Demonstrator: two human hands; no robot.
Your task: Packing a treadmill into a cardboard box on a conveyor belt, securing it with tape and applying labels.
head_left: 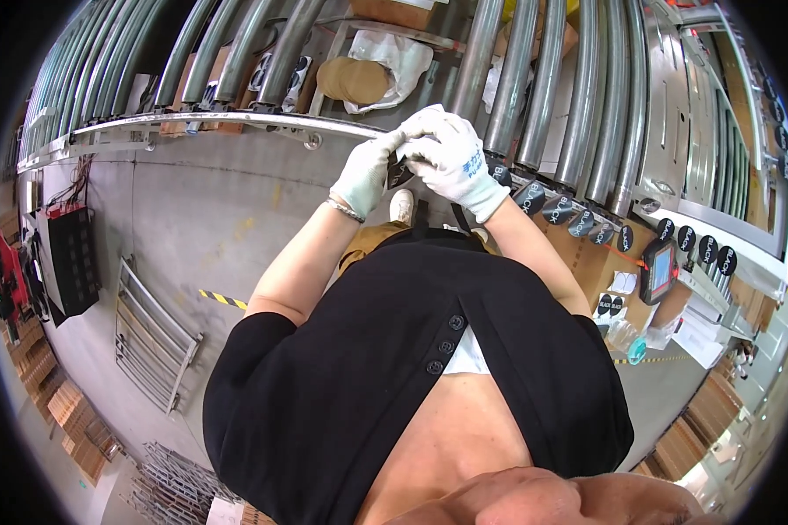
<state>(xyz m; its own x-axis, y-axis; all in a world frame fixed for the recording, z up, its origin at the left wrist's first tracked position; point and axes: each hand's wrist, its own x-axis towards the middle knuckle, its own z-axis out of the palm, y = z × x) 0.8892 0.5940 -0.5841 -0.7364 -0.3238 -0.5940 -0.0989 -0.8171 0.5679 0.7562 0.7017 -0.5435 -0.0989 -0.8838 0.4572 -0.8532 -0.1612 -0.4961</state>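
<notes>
Both my hands wear white gloves and are brought together in front of my body, beside the metal rail of a roller conveyor (350, 128). Between them shows a dark sticker (400, 174), partly hidden by the fingers; it resembles the black oval stickers along the conveyor edge. My left hand (364, 175) is closed, its fingertips pinching at the sticker's near side. My right hand (455, 164) is closed too, its fingers bent over the sticker's top. A row of black oval stickers (559, 208) hangs along the edge just right of my right hand.
Steel rollers (547, 79) run beyond my hands. Round brown discs (352, 80) and a white plastic bag (398, 66) lie under the conveyor. At right are a handheld device with a screen (658, 271) and a teal tape roll (636, 350). A metal rack (153, 337) stands at left.
</notes>
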